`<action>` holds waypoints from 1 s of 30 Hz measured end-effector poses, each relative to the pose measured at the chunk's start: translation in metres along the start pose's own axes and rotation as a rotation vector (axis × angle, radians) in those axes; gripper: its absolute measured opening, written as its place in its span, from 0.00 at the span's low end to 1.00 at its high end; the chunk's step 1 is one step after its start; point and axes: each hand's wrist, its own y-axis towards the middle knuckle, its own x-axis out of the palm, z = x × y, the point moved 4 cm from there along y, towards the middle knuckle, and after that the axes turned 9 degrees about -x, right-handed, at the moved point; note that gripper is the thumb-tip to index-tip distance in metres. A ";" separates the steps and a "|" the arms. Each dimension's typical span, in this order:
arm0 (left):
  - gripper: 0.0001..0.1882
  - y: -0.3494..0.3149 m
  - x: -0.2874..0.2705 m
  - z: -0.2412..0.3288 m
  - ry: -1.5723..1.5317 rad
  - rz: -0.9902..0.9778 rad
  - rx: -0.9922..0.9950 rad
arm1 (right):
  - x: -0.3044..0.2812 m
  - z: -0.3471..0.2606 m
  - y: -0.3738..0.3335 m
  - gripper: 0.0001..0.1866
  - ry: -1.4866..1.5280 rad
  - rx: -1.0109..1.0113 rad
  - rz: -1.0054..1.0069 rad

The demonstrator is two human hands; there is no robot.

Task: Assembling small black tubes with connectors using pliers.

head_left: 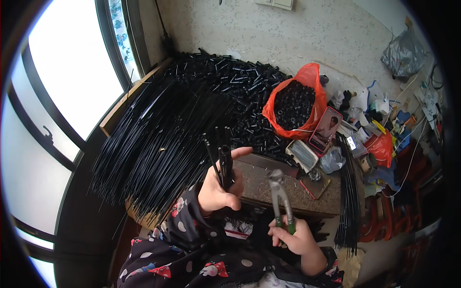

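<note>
In my left hand (218, 189) I hold upright a black tube (225, 165) together with several thin black rods (211, 152); my thumb and index finger stick out to the right. My right hand (297, 238) is closed round the green handles of a pair of end-cutting pincers (280, 194). The pincers' metal head points away from me, over the front edge of the brown workbench (261, 190). To the left of my left hand spreads a large heap of long thin black rods (153, 139). Short black tubes (240, 79) are piled behind it.
An orange-red plastic bag (271, 108) holds many small black parts. A phone (326, 128) leans beside it, near a clear box (302, 154). A bundle of black rods (346, 206) hangs over the bench's right edge. Clutter and a red bag (382, 149) lie farther right. Windows (67, 57) line the left.
</note>
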 end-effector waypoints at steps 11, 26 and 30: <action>0.21 -0.007 0.026 0.014 0.339 0.116 -0.130 | 0.022 -0.005 -0.002 0.28 0.397 0.090 -0.446; 0.15 -0.004 0.022 0.006 0.426 0.174 0.057 | 0.015 -0.005 0.000 0.16 -0.387 -0.180 -0.053; 0.19 -0.005 0.029 0.016 0.253 0.228 -0.135 | 0.022 -0.008 0.005 0.20 -0.358 -0.428 0.041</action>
